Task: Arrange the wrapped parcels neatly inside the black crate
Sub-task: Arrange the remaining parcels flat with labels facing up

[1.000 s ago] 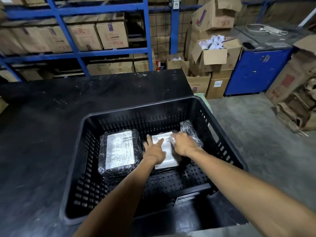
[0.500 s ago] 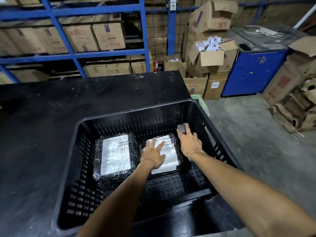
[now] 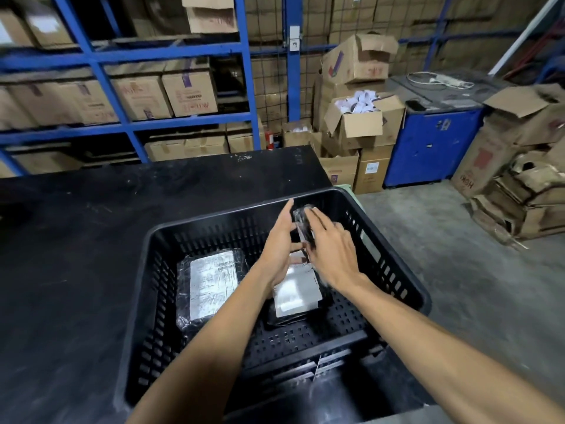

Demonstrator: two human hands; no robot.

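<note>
I see the black crate (image 3: 143, 289) on the dark worktop (image 3: 67, 270), two labelled wrapped parcels (image 3: 211, 286) flat on its floor. Above them, left hand (image 3: 279, 243) and right hand (image 3: 331, 255), fingers spread, press a small wrapped parcel (image 3: 302, 228) upright between them.

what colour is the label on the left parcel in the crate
White with dark print, on the left parcel in the black crate; only the head view shows it.
</note>
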